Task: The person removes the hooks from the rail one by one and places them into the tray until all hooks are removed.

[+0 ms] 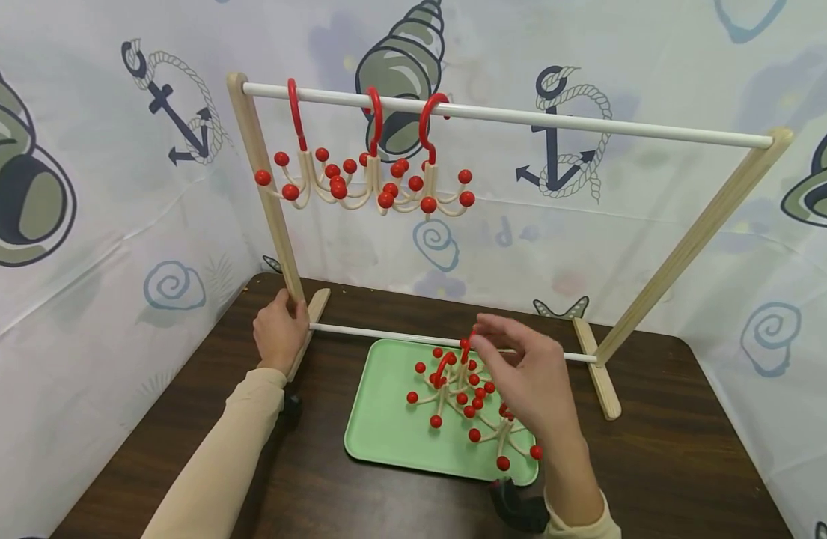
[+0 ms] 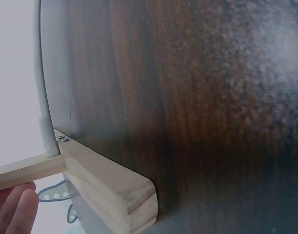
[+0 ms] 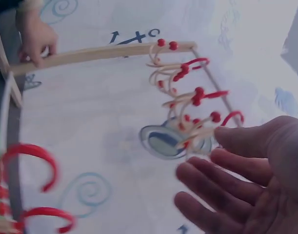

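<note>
My left hand [image 1: 280, 331] grips the lower part of the rack's left wooden post [image 1: 272, 213]; its fingers [image 2: 22, 207] show against the post in the left wrist view. Over the tray, my right hand [image 1: 531, 374] is held with fingers spread and nothing between them, plain in the right wrist view. Close to it, hangers with red hooks [image 1: 444, 368] and red-ball-tipped wooden arms [image 1: 504, 442] stand clustered on the green tray [image 1: 379, 427]. Three similar hangers [image 1: 429, 180] hang from the white top bar [image 1: 588, 121], towards its left end.
A white lower bar [image 1: 373, 334] runs behind the tray between the rack's feet [image 1: 598, 374]. The right post [image 1: 696, 247] leans outward in view. Brown table [image 1: 689, 449] lies beneath, with a patterned cloth [image 1: 655, 247] behind.
</note>
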`<state>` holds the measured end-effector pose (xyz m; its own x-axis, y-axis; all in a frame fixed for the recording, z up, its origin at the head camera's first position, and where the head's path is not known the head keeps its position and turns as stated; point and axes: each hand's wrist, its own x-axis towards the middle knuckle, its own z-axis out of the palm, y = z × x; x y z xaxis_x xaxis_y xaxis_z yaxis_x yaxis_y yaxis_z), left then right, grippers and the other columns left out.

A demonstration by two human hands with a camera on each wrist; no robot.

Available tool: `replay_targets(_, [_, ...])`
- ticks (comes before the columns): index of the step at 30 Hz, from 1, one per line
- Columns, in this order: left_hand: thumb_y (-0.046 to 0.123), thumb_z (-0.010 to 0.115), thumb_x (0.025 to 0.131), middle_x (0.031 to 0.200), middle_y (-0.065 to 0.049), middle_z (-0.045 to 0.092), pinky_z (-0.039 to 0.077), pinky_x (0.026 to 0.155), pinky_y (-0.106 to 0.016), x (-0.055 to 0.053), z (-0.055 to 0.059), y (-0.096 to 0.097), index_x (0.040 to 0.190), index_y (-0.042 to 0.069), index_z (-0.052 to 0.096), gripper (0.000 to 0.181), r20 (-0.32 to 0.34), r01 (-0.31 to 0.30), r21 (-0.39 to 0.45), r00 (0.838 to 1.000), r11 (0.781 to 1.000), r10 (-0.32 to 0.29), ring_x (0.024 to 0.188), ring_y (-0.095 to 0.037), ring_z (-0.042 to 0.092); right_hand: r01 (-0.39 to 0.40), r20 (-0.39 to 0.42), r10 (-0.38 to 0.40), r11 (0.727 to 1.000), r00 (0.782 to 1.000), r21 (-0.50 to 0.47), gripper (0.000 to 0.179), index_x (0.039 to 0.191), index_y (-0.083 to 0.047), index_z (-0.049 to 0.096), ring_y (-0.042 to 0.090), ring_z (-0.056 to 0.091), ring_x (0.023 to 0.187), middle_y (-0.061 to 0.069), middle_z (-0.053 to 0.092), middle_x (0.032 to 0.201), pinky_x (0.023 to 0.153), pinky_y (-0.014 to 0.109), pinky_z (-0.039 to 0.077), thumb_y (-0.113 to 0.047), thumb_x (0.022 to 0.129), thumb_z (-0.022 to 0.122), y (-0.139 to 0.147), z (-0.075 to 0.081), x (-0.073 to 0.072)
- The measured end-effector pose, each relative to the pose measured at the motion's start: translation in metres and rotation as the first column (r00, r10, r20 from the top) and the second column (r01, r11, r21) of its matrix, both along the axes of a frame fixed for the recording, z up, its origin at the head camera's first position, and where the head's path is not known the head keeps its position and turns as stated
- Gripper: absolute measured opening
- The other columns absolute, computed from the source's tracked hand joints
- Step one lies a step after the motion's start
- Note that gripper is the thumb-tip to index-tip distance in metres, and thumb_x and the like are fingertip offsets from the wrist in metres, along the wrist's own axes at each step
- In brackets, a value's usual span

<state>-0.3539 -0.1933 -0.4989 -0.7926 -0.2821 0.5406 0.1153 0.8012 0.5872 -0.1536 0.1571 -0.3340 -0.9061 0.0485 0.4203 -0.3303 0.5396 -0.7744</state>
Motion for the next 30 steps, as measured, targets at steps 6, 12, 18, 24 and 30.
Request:
replay_targets(6, [0.020,0.063,0.092,0.079,-0.020,0.067,0.044,0.061,-0.059,0.001,0.000,-0.001,0.097,0.003,0.062,0.018,-0.007,-0.003,-0.005,1.000,1.000,0.003,0.072,-0.047,0.062,0.026,-0.243,-0.002,0.995,0.970,0.096,0.034,0.123,-0.011,0.068,0.012,0.067,0.101,0.001,0.069,0.116,0.081,0.035,0.054,-0.019,0.090,0.072,-0.006,0.049,-0.038])
replay_targets(12, [0.020,0.062,0.092,0.077,-0.020,0.066,0.044,0.061,-0.059,0.001,0.000,-0.003,0.094,0.003,0.061,0.017,-0.005,0.005,-0.010,1.000,1.000,-0.005,0.071,-0.047,0.062,0.092,-0.366,0.002,0.967,0.931,0.239,0.041,0.130,-0.009,0.063,0.018,0.055,0.118,0.005,0.063,0.126,0.100,0.039,0.042,-0.022,0.091,0.070,-0.020,0.088,-0.083])
replay_targets(18, [0.021,0.061,0.093,0.080,-0.021,0.066,0.044,0.063,-0.059,0.002,0.001,-0.002,0.097,0.003,0.061,0.018,0.017,0.000,-0.005,1.000,1.000,0.000,0.074,-0.048,0.062,0.116,-0.208,-0.028,0.897,0.978,0.426,0.055,0.144,-0.012,0.049,0.023,0.050,0.125,0.006,0.053,0.141,0.100,0.041,0.041,-0.031,0.095,0.064,-0.036,0.122,-0.123])
replay_targets(24, [0.021,0.062,0.093,0.080,-0.020,0.066,0.044,0.063,-0.059,0.003,0.002,0.000,0.098,0.003,0.062,0.019,0.015,0.006,-0.002,1.000,1.000,-0.006,0.074,-0.047,0.062,0.010,-0.048,0.010,0.921,0.999,0.390,0.053,0.146,-0.016,0.047,0.021,0.055,0.121,0.004,0.059,0.136,0.092,0.035,0.048,-0.031,0.097,0.060,-0.040,0.128,-0.153])
replay_targets(30, [0.020,0.062,0.093,0.080,-0.020,0.067,0.044,0.062,-0.059,0.001,0.001,0.000,0.097,0.003,0.062,0.018,0.003,0.006,-0.004,1.000,1.000,-0.006,0.073,-0.047,0.062,-0.026,-0.024,0.035,0.945,0.999,0.327,0.046,0.139,-0.015,0.055,0.017,0.060,0.106,0.004,0.066,0.121,0.080,0.031,0.051,-0.029,0.097,0.062,-0.039,0.123,-0.166])
